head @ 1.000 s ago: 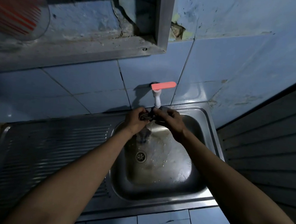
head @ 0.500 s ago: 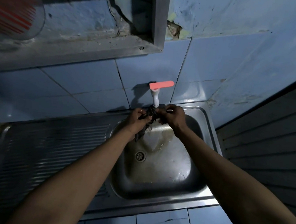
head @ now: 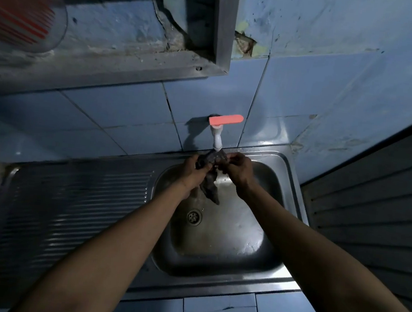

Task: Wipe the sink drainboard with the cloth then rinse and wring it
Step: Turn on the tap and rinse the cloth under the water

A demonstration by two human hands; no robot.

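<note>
The cloth (head: pixel 209 174) is a dark, wet bundle held up at the far edge of the sink basin, right under the white spout of the tap (head: pixel 217 141) — bunched at the top between both hands, with a loose tail hanging down toward the drain (head: pixel 194 217). It sits there, I judge, so the water from the spout runs straight through it and falls into the basin rather than onto the drainboard.

The left hand (head: pixel 191 173) has its fingers curled round the left part of the bundle, gripping it from the side. The right hand (head: pixel 238 169) pinches the upper right part of the cloth with curled fingertips, just beside the spout. The two hands are close together with the cloth bridging them, which looks like working the fabric open under the stream; whether water is running at this instant is too dim to tell, though the red tap lever (head: pixel 226 120) points to the right along the wall.

The ribbed drainboard (head: pixel 72 208) lies to the left of the basin, well apart from the cloth, so the wiping part seems done and the rinse is in hand. The wring is not yet done — the tail hangs loose, untwisted.
</note>
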